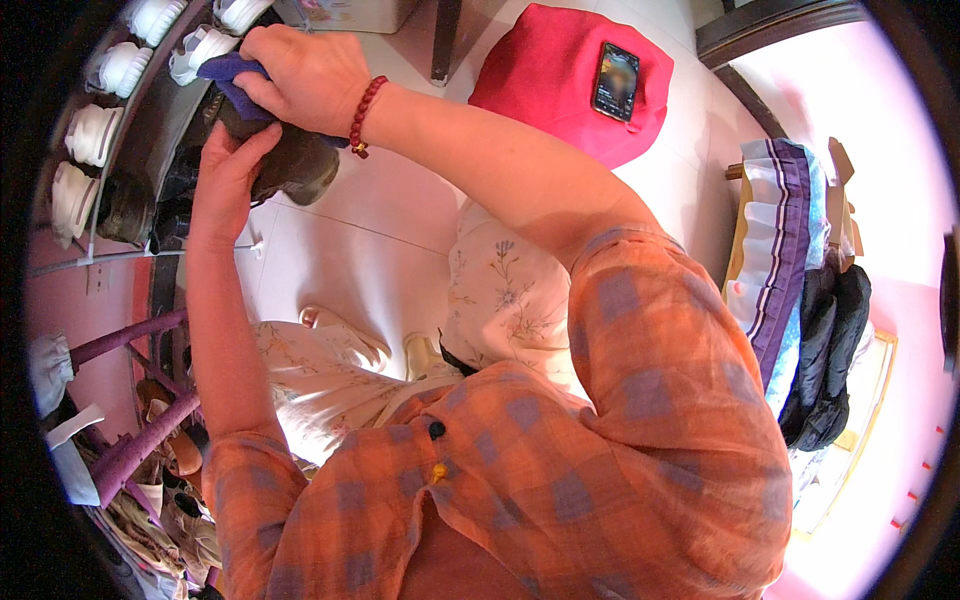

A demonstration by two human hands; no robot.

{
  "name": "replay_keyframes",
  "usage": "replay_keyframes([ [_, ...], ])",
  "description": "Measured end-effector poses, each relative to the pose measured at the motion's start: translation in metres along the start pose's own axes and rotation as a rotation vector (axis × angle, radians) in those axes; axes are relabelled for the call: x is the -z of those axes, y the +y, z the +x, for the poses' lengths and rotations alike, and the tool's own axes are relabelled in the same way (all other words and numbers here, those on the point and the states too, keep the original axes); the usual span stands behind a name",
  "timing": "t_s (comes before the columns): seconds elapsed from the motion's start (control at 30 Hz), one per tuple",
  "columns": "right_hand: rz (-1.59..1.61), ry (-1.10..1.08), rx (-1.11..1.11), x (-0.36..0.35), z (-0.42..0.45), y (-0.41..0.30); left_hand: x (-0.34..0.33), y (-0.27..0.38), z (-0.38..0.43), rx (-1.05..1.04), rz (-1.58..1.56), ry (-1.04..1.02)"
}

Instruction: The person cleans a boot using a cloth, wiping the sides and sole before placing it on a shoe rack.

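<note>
A dark brown shoe [300,169] is gripped in my left hand [229,176], with the thumb over its upper. In my right hand [311,79] is a bunched purple-blue cloth [236,79], pressed against the shoe's upper part. Both hands are close together, beside a shoe rack [124,135]. My right forearm, with a red bead bracelet [365,112] at the wrist, crosses over the floor. The hands and cloth hide part of the shoe.
White shoes [94,135] and dark shoes [126,206] stand on the rack. A smartphone [616,81] with a lit screen lies on a red cloth-covered stool or box [525,82]. Purple rack bars [142,442] are at lower left. Frilled fabric [780,247] and a black padded garment [825,352] lie at right.
</note>
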State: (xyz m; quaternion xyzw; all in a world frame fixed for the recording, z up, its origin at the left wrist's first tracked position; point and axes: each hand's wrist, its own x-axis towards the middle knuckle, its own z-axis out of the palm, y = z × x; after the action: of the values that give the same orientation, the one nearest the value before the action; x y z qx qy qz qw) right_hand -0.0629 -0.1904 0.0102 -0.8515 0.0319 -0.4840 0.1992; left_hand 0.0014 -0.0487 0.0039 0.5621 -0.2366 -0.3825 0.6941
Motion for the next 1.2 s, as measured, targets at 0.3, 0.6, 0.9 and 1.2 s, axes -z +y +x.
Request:
replay_keyframes([
  [0.3,0.005,-0.202,-0.106,-0.009,-0.020,-0.011,0.053,-0.007,0.023,-0.096,-0.195,0.245],
  [0.6,0.127,-0.039,-0.098,-0.014,-0.008,-0.005,0.010,0.011,0.003,0.083,-0.311,0.193],
  [0.9,0.118,-0.119,-0.174,-0.013,-0.018,-0.006,0.014,0.014,0.005,-0.069,-0.458,0.346],
  [1.2,0.184,-0.168,-0.344,-0.009,-0.023,-0.008,0.028,0.020,0.008,-0.141,-0.619,0.383],
])
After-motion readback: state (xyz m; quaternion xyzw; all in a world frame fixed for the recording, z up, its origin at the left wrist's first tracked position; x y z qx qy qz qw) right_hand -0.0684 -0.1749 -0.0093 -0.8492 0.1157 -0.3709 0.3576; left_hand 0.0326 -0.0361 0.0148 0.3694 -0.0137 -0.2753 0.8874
